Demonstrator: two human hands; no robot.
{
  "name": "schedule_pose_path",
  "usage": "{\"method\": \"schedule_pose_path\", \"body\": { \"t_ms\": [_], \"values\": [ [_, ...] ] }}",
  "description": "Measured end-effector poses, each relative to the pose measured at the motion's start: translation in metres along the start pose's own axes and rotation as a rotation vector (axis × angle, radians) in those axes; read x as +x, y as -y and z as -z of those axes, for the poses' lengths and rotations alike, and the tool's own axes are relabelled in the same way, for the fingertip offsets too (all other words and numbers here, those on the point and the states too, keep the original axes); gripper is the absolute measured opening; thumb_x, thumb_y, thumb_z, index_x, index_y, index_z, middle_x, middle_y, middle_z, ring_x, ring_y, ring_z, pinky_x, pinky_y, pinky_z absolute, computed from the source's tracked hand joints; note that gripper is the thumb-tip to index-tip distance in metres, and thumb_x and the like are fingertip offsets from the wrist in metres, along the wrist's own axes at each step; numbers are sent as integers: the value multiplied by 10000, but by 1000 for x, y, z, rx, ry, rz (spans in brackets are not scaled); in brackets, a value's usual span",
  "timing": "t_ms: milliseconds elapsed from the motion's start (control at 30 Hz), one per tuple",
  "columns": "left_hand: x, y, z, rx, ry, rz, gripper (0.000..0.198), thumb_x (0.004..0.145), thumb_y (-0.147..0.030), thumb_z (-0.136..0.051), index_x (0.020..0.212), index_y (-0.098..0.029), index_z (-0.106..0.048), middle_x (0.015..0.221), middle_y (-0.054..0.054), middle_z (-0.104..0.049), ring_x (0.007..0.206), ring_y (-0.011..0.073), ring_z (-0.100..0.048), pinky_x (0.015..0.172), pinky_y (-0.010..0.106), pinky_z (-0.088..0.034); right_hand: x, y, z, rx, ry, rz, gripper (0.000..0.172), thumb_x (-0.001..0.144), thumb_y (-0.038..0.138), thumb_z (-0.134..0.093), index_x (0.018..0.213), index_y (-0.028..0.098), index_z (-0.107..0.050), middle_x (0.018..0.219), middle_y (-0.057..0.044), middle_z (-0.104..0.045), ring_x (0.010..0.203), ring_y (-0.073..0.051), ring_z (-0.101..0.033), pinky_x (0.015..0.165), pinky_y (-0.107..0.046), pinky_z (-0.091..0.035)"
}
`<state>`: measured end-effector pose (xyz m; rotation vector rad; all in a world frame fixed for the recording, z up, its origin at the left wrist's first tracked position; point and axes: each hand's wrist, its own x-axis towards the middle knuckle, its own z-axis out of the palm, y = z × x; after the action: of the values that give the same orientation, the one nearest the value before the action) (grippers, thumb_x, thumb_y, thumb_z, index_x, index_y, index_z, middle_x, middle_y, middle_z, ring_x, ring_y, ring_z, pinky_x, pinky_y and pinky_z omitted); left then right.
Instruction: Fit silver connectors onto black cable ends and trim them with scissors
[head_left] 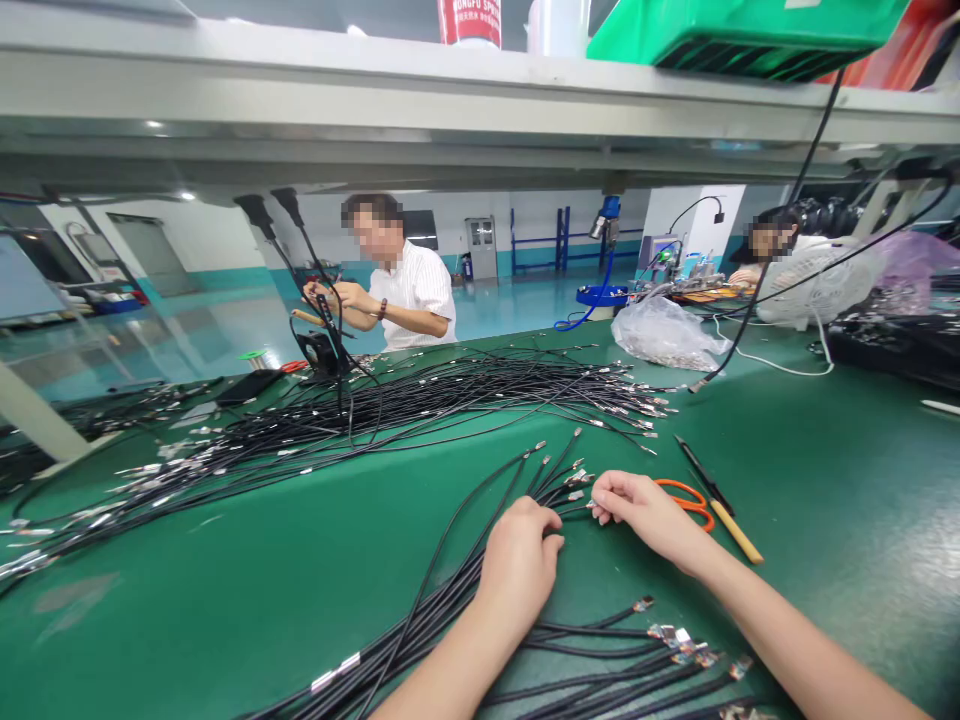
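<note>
My left hand (523, 560) lies over a bunch of black cables (454, 590), its fingers curled around cable near the tips. My right hand (637, 510) pinches the end of one black cable just right of it, where a small metallic connector partly shows at the fingertips. Other cable ends with silvery connectors (577, 478) fan out around my hands. Nearer to me, a second group of cable ends (681, 640) with metal plugs and coloured wires lies on the green tabletop (225, 580). My left fingertips are partly hidden.
Orange-handled scissors (694, 505), a black pen-like tool (705, 475) and a yellow-handled tool (737, 532) lie by my right wrist. Beyond is a large cable pile (450, 395). A clear plastic bag (667, 332) sits behind it. A shelf (480, 90) spans overhead; a co-worker (416, 290) works opposite.
</note>
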<state>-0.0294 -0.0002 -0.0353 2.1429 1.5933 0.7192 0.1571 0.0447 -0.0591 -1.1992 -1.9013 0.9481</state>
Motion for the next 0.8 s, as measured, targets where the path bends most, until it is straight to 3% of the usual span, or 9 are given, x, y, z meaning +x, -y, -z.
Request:
{"method": "schedule_pose_path", "body": {
  "t_ms": [200, 367, 467, 567, 667, 800],
  "values": [
    [2, 7, 4, 325, -30, 40, 261, 687, -32, -521, 904, -167, -574, 915, 62, -557, 895, 206, -505, 786, 299, -378, -4, 5, 0, 345, -6, -156, 290, 767, 416, -544, 657, 149, -509, 566, 13, -557, 504, -101, -497, 513, -226, -362],
    [0, 3, 6, 355, -30, 24, 250, 698, -160, -609, 947, -155, -600, 948, 86, -574, 927, 246, -494, 818, 346, -370, -9, 11, 1, 442, 29, -171, 284, 787, 405, -543, 683, 143, -510, 534, 29, -530, 479, -87, -466, 511, -219, -353],
    [-3, -5, 4, 200, -70, -85, 284, 709, -203, -631, 990, -180, -604, 1016, 82, -589, 984, 253, -485, 852, 373, -349, -13, 18, 2, 510, 44, -143, 255, 799, 369, -555, 693, 141, -515, 539, 32, -528, 491, -86, -453, 525, -219, -351],
    [-4, -14, 2, -111, -43, -205, 234, 755, -198, -593, 988, -206, -621, 974, 45, -633, 920, 199, -532, 837, 314, -367, -16, 26, 2, 523, 76, -115, 264, 801, 365, -562, 668, 144, -507, 534, 29, -525, 491, -89, -446, 522, -221, -340],
    [-2, -18, 2, -383, -21, -185, 148, 798, -197, -530, 830, -176, -673, 801, 41, -656, 749, 161, -562, 719, 254, -405, -19, 35, 2, 513, 114, -99, 284, 799, 394, -562, 666, 148, -505, 541, 27, -520, 498, -93, -445, 528, -224, -340],
    [0, -15, 2, -568, -24, -121, 154, 773, -187, -546, 705, -154, -681, 666, 32, -618, 638, 142, -533, 632, 229, -403, -22, 43, 3, 433, 86, -69, 311, 796, 440, -556, 676, 159, -496, 558, 31, -502, 522, -101, -448, 544, -227, -354]
  ]
}}
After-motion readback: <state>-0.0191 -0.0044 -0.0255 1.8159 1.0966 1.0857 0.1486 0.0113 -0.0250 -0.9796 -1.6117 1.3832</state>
